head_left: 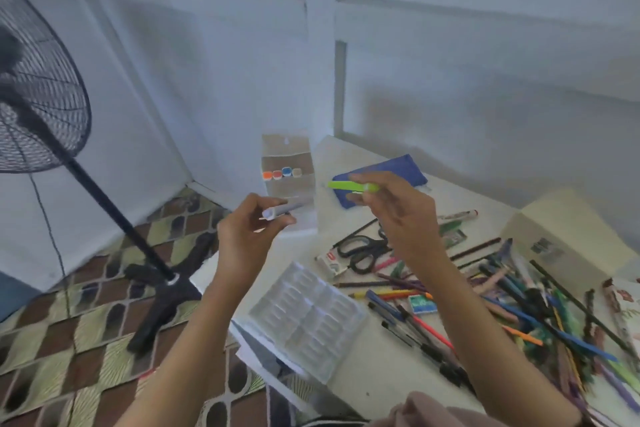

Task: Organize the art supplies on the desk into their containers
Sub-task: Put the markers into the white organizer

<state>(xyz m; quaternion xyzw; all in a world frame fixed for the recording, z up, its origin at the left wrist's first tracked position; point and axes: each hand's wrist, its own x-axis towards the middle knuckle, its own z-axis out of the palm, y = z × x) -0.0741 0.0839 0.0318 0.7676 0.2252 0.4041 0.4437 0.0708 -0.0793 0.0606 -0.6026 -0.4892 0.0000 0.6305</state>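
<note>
My left hand point(247, 234) pinches a pale white-lilac marker point(285, 210) raised above the desk's left edge. My right hand point(398, 215) holds a lime-green marker point(348, 186) level in the air, in front of a blue zip pouch point(388, 168). Behind the left hand stands an open cardboard marker box point(289, 166) with several coloured marker ends showing in a row. A clear plastic marker tray point(308, 317) lies on the white desk point(377, 367) below my hands. Loose pens and pencils point(512, 305) are heaped at the right.
Black scissors point(363, 250) and a small eraser box point(330, 262) lie mid-desk. A cream cardboard box point(561, 229) stands at the far right. A black pedestal fan point(41, 94) stands on the patterned floor to the left. White walls close behind.
</note>
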